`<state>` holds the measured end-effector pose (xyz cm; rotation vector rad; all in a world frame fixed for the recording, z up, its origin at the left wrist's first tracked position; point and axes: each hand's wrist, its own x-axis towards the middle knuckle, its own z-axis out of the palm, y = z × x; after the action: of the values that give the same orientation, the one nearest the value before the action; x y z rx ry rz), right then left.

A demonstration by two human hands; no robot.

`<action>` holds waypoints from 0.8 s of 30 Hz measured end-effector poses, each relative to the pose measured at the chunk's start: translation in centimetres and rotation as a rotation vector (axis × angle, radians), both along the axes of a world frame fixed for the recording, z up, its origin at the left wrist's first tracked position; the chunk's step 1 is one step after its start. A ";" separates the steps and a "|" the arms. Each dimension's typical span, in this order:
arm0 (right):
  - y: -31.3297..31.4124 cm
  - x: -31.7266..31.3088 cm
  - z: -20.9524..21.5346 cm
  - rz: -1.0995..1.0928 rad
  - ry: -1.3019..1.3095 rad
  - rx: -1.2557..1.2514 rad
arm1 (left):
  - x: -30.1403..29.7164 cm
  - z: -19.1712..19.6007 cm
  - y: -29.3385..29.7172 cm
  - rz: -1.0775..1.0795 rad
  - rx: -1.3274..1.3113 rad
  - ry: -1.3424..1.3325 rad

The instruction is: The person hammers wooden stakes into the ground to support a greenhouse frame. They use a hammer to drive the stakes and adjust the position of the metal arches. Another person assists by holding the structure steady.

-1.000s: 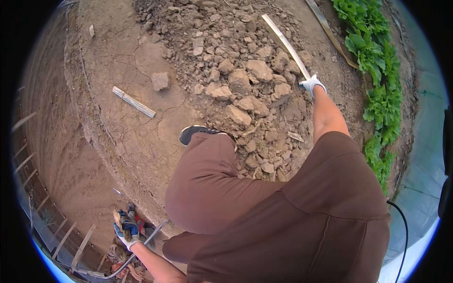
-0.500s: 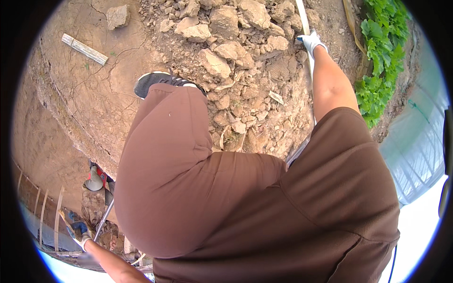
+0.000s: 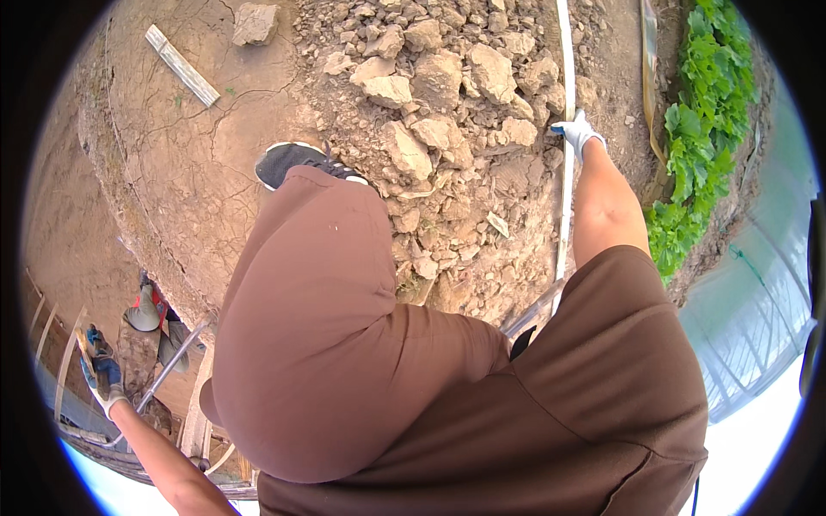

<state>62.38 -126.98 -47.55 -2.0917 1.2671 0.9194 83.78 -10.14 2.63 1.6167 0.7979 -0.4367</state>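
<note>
My right hand (image 3: pixel 579 135), in a white glove with blue on the fingers, reaches forward and closes round a long pale pole (image 3: pixel 565 198). This pole runs from the top edge down past my forearm toward my lap. My left hand (image 3: pixel 105 385), in a like white and blue glove, is stretched out far to the left. Its fingers are bent about a short tan wooden stick (image 3: pixel 83 346), small in the view. Close to that hand a metal tube (image 3: pixel 172 365) slants up to my leg. Another metal tube (image 3: pixel 535 308) shows beside my knee.
Broken clods (image 3: pixel 439 82) lie heaped in front of me. A weathered pale slat (image 3: pixel 182 66) rests on cracked soil. Green leafy plants (image 3: pixel 697 120) grow along the right, beside plastic sheeting (image 3: pixel 740 318). At lower left is another person (image 3: pixel 146 311) in a grey hat, near wooden slats (image 3: pixel 70 353).
My left hand has moved out to the left and slightly up. My right hand is lower in the view, still on the pole. The view has shifted, with the ground sliding down and rightward.
</note>
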 end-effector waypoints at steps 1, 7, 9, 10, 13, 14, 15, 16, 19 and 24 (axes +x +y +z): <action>-0.9 -0.1 -0.3 -0.025 -0.003 0.082 | 1.1 0.5 1.3 0.053 -0.121 -0.041; 0.9 0.9 1.9 0.078 0.093 0.074 | 0.8 -1.6 0.0 -0.006 -0.488 -0.076; 0.0 0.2 1.2 0.085 0.013 0.146 | 1.6 -1.5 -0.6 -0.048 -0.510 -0.088; 3.6 1.5 1.4 0.078 0.107 0.182 | -0.3 1.9 -0.3 -0.038 -0.459 -0.089; 4.7 -1.4 4.0 0.125 -0.068 -0.018 | -4.1 -4.1 -7.2 0.382 -0.520 -0.179; 7.6 -2.7 3.9 -0.063 -0.084 0.164 | -6.1 -3.9 -8.1 0.402 -0.372 -0.242; 9.3 -5.2 3.0 -0.041 -0.158 0.159 | -7.9 -4.4 -9.0 0.419 -0.226 -0.293; 10.9 -8.1 1.9 -0.034 -0.171 0.055 | -8.7 -5.2 -10.3 0.415 -0.076 -0.333; 12.0 -13.0 1.9 -0.203 -0.233 -0.122 | -3.5 -6.3 -14.9 0.501 -0.187 -0.472; 16.2 1.0 16.6 0.387 -0.394 -0.076 | -12.5 -4.0 -13.1 0.409 -0.073 -0.428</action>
<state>63.39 -110.82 -30.98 -2.4746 0.7211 0.5688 71.24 -23.29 -1.35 1.3659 0.7465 0.1672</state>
